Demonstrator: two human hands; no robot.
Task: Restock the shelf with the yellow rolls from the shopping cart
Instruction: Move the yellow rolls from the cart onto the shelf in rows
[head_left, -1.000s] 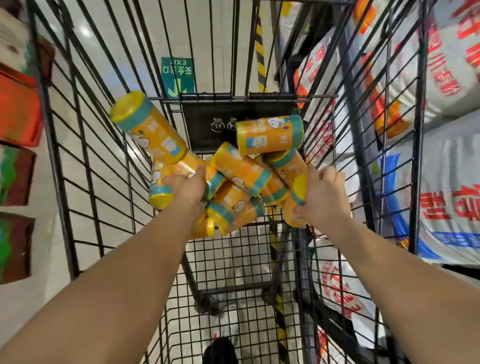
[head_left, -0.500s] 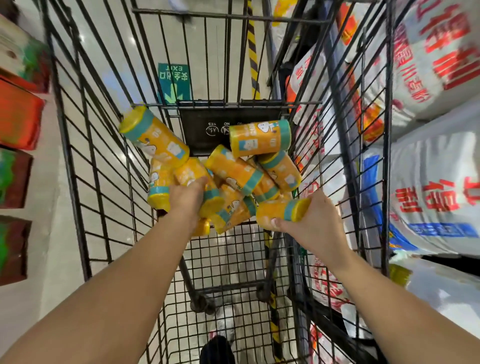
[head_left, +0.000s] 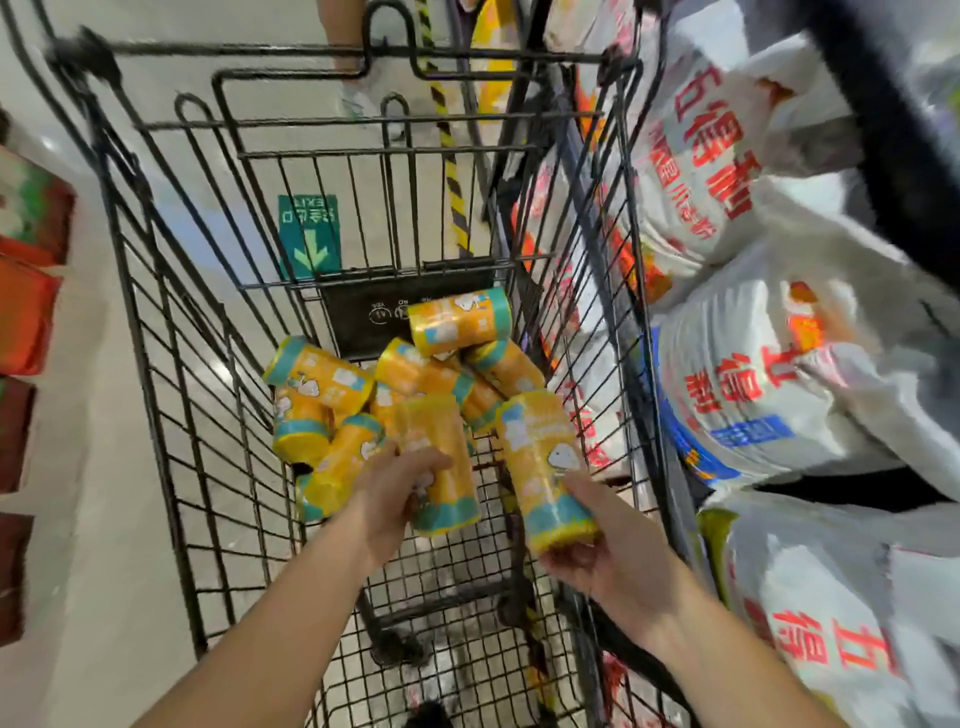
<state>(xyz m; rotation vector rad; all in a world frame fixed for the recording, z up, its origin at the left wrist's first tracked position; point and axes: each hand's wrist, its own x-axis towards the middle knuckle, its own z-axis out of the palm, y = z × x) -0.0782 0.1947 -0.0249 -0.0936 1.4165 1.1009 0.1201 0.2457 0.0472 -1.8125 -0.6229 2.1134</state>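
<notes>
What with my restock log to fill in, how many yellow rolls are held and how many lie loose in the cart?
Held yellow rolls: 2, left hand and right hand
Loose yellow rolls in the cart: at least 7; pile overlaps
Total: at least 9

Holding the bare left forearm and bare right forearm out forward and downward, converging. Gripping with the left hand, fingers curled over it, a yellow plastic-wrapped cylindrical roll with teal bands. Cradling in the right hand, palm up, thumb along the side, a second such yellow roll.
</notes>
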